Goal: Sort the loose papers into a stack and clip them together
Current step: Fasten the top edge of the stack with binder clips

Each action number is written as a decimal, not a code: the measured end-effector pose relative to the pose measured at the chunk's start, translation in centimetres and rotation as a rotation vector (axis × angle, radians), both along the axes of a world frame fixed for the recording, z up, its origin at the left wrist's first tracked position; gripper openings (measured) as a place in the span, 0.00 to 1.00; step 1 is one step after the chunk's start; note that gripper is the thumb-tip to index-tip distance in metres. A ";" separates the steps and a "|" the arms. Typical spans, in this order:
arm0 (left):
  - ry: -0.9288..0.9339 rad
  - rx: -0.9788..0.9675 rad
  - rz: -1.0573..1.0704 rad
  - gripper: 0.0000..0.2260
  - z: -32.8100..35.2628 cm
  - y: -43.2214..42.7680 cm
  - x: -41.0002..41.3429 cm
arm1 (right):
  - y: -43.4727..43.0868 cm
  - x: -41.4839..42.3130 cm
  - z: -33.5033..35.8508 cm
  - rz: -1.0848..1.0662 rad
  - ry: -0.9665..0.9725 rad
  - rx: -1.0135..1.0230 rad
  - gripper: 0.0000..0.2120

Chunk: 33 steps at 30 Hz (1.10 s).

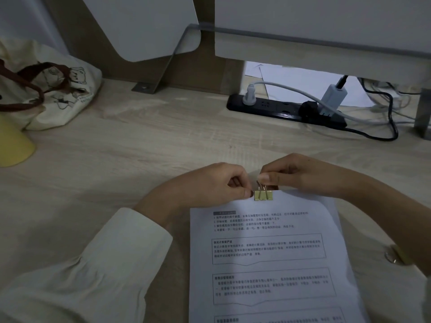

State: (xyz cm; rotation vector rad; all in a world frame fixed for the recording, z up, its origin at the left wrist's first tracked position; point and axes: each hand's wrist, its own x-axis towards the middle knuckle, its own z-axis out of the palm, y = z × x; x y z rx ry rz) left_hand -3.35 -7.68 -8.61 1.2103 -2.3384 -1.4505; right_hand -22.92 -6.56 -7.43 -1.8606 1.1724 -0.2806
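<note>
Bag (51,89) at desk's (140,141) left edge. L hand (210,183), fingers curled, pinches papers' (268,252) top edge just beside clip (263,195). Clip sits on that edge, mid-desk nr front. R hand (303,176) pinches clip's wire handles together. Power strip (279,110) at back right, w/ plugs.

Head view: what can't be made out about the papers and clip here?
All in the head view.
The paper stack: sheet count hidden under the top sheet; lower end cut by frame bottom; print blurred.
The binder clip: handles partly covered by the grip of the right hand.
The stack's top-left corner: under the left hand.
</note>
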 end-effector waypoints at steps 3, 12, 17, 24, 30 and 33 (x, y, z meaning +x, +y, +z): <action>-0.023 -0.018 -0.001 0.03 -0.2 0.0 -0.1 | 0.1 -0.1 -0.2 0.006 0.020 0.040 0.26; -0.169 -0.140 0.053 0.03 -1.4 0.5 -0.6 | 4.5 -6.5 1.2 -0.427 0.156 -0.191 0.18; -0.183 -0.197 0.107 0.03 -1.1 1.6 -1.2 | 11.1 -11.9 1.0 -0.655 0.433 -0.286 0.18; -0.159 -0.252 0.136 0.10 -1.3 3.5 -1.9 | 15.9 -12.1 -1.7 -0.589 0.645 -0.170 0.33; -0.176 -0.386 0.167 0.16 -1.3 3.9 -1.9 | 15.0 -11.0 -2.1 -0.659 0.440 -0.267 0.12; 0.052 -0.439 0.246 0.13 0.0 4.9 -3.1 | 13.8 -8.4 -0.7 -0.690 0.043 -0.115 0.14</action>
